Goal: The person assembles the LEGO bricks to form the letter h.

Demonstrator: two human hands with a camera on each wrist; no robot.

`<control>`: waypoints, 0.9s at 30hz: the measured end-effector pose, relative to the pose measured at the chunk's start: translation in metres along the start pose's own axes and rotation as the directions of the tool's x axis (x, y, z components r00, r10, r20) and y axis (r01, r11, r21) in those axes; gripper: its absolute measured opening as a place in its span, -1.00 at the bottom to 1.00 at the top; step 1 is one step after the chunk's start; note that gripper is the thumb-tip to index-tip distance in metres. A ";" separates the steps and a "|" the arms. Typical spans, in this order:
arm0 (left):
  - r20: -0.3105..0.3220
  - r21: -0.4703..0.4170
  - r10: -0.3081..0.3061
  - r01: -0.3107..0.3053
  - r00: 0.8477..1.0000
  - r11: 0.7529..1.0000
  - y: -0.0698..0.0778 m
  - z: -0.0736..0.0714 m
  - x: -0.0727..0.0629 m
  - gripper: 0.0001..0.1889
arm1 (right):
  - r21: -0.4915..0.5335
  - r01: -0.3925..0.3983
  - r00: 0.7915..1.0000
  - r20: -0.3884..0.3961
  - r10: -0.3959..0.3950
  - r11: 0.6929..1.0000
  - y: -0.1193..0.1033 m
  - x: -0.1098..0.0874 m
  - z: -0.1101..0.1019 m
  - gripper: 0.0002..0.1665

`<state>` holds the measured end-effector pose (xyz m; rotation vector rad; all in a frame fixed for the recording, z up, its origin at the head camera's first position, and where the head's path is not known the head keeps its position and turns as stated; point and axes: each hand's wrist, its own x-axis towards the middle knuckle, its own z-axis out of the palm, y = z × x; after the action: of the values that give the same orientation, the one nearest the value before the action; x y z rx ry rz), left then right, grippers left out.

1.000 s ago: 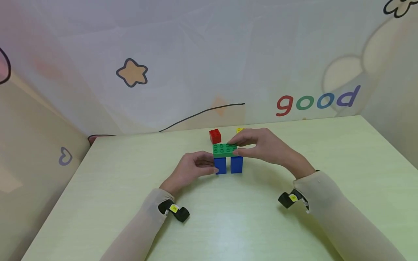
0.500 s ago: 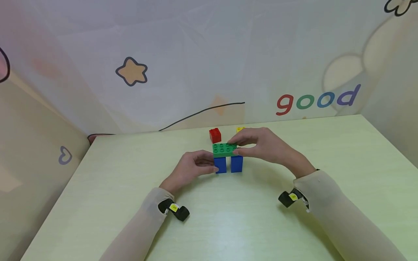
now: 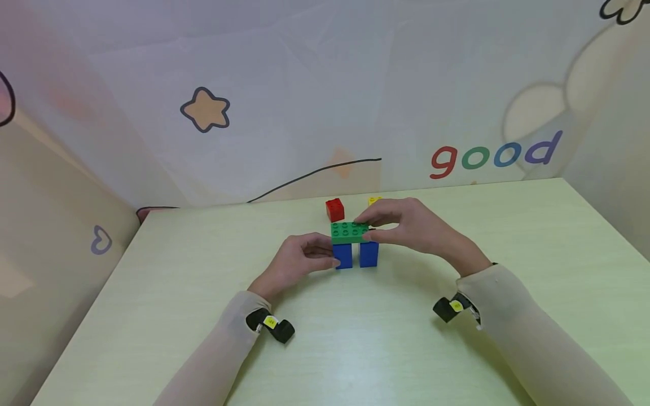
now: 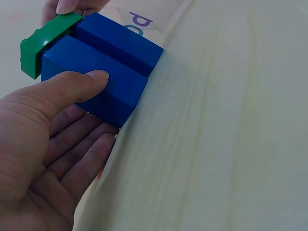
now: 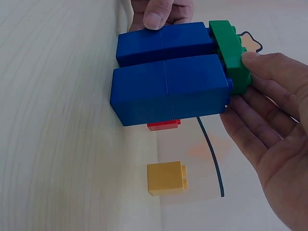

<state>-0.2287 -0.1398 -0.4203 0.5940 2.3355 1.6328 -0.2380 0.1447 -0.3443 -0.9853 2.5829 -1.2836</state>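
Note:
Two blue block columns stand upright side by side on the table, a narrow gap between them; in the right wrist view each shows a seam between two stacked blocks. My left hand (image 3: 299,262) grips the left blue column (image 4: 103,79), thumb on its near face and fingers behind. Across the column tops lies a long green block (image 3: 349,232) with studs on top. The right hand (image 3: 408,225) pinches its right end between thumb and fingers. The right blue column (image 5: 168,89) sits under that end, its studs partly showing below the green block.
Behind the columns stands a red block (image 3: 335,210). A yellow block (image 5: 166,178) is at the back right, mostly hidden by my right hand in the head view. A printed backdrop (image 3: 304,101) rises at the table's (image 3: 355,338) far edge.

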 end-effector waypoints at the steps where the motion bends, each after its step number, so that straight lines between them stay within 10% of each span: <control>1: 0.000 -0.001 -0.001 0.001 1.000 1.000 0.000 0.000 0.000 -0.59 | 0.002 -0.002 1.000 0.001 0.002 1.000 0.000 0.000 0.000 -0.60; 27: -0.078 -0.061 0.040 -0.045 0.996 0.997 0.007 -0.002 -0.003 -0.60 | -0.018 0.002 1.000 0.002 -0.002 1.000 -0.001 0.001 -0.002 -0.60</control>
<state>-0.2258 -0.1407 -0.4134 0.5817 2.3307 1.7706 -0.2390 0.1447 -0.3423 -0.9913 2.5976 -1.2616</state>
